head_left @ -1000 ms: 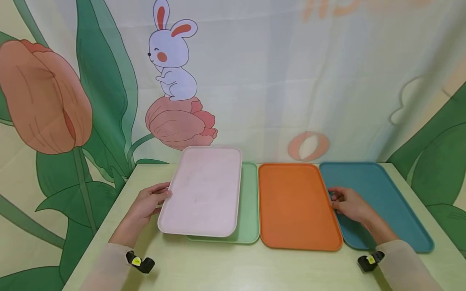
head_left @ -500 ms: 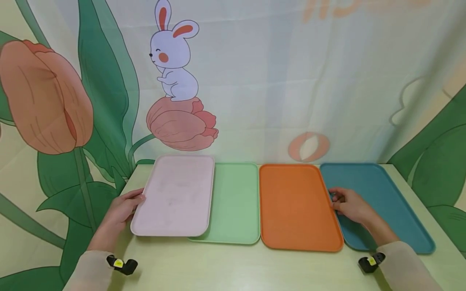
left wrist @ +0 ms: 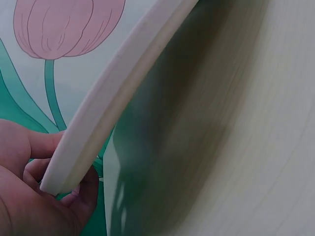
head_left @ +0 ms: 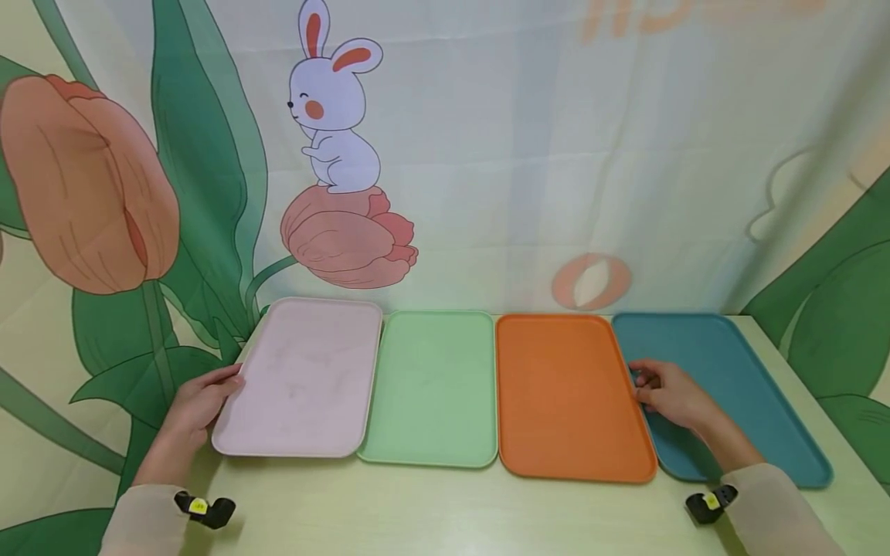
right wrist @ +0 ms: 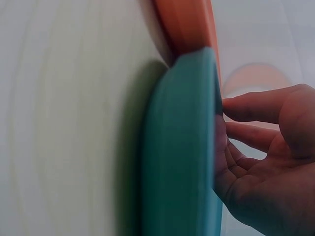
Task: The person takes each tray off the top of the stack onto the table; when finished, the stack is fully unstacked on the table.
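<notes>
The pale pink tray (head_left: 299,378) is held at its left edge by my left hand (head_left: 198,401). In the left wrist view the thumb and fingers grip the pink tray's rim (left wrist: 98,103), which is raised off the tabletop. Its right edge adjoins the light green tray (head_left: 434,390). My right hand (head_left: 670,394) lies over the blue tray (head_left: 723,378), loosely curled, its fingertips at the right rim of the orange tray (head_left: 570,394). The right wrist view shows the thumb and fingers (right wrist: 251,105) reaching to where the orange and blue rims meet.
Green, orange and blue trays lie side by side on the pale wooden table (head_left: 431,510). Behind the table hangs a curtain (head_left: 501,170) printed with a rabbit and tulips. A black wrist camera (head_left: 205,510) sits on the left sleeve, and another camera (head_left: 709,503) on the right.
My left hand has carried the pink tray leftward and lower, from over the green tray to beside it, uncovering the green tray. The right hand has stayed in place.
</notes>
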Tool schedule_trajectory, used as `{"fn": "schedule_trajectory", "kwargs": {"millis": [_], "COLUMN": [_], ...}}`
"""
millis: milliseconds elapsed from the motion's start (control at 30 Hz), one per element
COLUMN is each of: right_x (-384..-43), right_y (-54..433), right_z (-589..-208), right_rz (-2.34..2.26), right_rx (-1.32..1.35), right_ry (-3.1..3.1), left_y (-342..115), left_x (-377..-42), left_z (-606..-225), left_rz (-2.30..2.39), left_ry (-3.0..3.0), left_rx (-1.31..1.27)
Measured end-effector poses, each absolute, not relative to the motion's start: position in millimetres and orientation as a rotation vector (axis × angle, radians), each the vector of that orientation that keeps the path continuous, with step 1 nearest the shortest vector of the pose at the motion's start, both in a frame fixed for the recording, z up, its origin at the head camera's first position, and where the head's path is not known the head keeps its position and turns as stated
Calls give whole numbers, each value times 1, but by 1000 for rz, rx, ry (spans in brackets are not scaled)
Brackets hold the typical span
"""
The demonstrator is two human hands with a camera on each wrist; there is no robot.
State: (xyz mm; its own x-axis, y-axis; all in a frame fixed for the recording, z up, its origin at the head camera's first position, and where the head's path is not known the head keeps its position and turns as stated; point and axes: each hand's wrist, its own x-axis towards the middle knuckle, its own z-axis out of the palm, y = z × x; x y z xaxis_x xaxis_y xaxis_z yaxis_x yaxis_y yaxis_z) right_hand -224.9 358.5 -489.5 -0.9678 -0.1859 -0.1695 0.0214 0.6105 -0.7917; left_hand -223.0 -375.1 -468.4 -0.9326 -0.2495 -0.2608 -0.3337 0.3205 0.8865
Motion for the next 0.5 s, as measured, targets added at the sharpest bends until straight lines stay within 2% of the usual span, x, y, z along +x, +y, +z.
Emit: {"fn": "schedule_trajectory", "kwargs": {"millis": [500], "right_x": [-223], "right_y": [358], "right_z": [-487], "right_rz": [-1272], "right_rx": [-121], "right_ry": [2609], "left_y": [-380], "left_x": [-241], "left_z": [-471], "left_rz": [1649], "left_ry": [2566], "left_rx": [-557]}}
